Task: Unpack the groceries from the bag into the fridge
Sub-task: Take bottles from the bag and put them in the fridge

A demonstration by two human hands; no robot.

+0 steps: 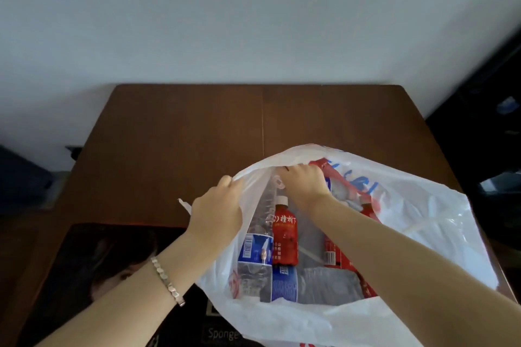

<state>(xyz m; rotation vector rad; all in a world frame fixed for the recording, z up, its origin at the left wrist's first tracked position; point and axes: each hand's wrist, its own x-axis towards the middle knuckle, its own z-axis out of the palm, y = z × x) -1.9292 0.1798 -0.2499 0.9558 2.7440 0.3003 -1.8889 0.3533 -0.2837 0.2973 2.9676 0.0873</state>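
Gripping bag (423, 220) rim: left hand (217, 214); right hand (304, 183) unclear; red bottle (285, 236) cap points away.

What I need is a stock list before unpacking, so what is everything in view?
plastic bag: 1, white with blue and red print, on the table, mouth held open
water bottles: 2 visible, clear with blue labels, lying inside the bag
red drink bottles: at least 2, red, inside the bag; one mid-bag with a white cap, one partly hidden at the right
red packaging: count unclear, red, bag's right side, mostly hidden
table: 1, brown wood, against the wall
dark printed sheet: 1, black, table's near-left corner
wall: 1, pale grey, behind the table
bracelet: 1, pinkish metal, left wrist
left grip: 1, bare, holds the bag's left rim
right grip: 1, bare, holds the bag's far rim
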